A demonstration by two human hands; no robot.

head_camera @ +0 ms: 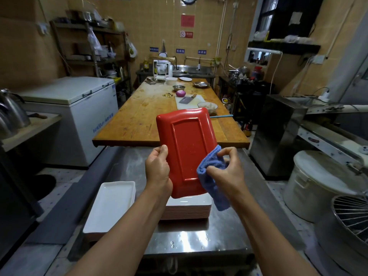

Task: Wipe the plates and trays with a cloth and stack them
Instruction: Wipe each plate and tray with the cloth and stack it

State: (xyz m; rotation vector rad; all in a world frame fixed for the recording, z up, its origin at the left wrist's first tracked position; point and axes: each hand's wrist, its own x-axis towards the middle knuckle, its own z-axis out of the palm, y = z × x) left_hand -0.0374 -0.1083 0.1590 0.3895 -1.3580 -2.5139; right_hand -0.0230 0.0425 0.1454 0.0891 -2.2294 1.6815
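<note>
A red rectangular tray [187, 148] is held up over the steel table, its underside facing me. My left hand [158, 166] grips its left edge. My right hand [227, 166] holds a bunched blue cloth [211, 176] against the tray's lower right edge. Below the tray lies a stack of several trays [189, 211] with a white one on top. A white rectangular tray [110, 206] rests on another short pile at the left.
The steel table [199, 240] carries water drops near its front edge. Beyond it stands a long wooden table [143, 116] with a cutting board, cleaver, onion and bowls. A white chest freezer [79, 108] is at the left, a white bucket [318, 186] and a wire-guarded mixer at the right.
</note>
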